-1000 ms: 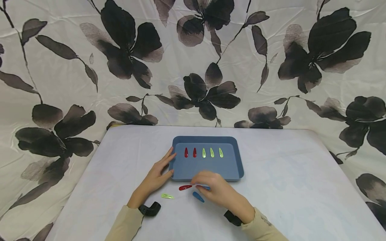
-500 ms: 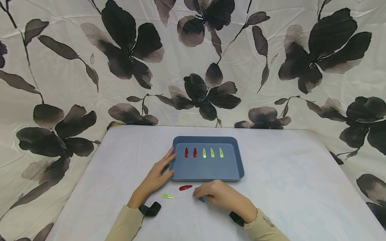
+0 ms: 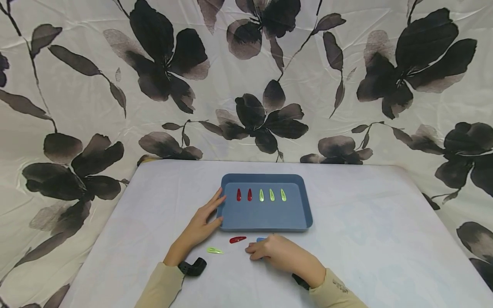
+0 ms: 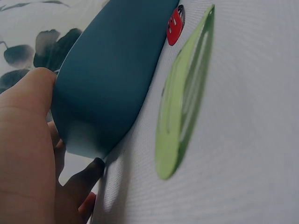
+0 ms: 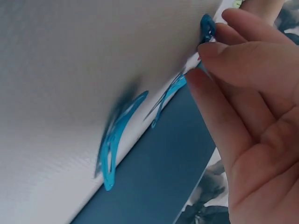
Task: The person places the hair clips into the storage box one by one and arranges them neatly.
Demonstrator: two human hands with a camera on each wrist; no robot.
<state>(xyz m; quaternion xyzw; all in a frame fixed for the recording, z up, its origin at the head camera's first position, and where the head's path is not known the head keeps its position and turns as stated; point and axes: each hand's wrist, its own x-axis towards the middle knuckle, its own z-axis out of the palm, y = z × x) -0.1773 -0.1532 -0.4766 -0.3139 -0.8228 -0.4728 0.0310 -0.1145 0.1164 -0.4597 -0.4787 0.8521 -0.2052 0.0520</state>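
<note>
My left hand rests on the left side of a blue-grey tray, fingers along its edge. In the tray, two red hair clips and three lime-green hair clips stand in one row. My right hand is low over the table before the tray. In the right wrist view its bent fingertips are right at a blue hair clip; I cannot tell whether they pinch it. A second blue hair clip lies close by the fingers, a third blue hair clip further off.
On the white table, a loose red hair clip lies between the tray and my right hand's fingers. A loose lime-green hair clip is beside my left wrist. Flowered cloth hangs behind the table.
My right hand has drawn back from the tray's front edge to the nearer blue hair clip, then shifted slightly, covering that clip in the head view. The left hand stays at the tray.
</note>
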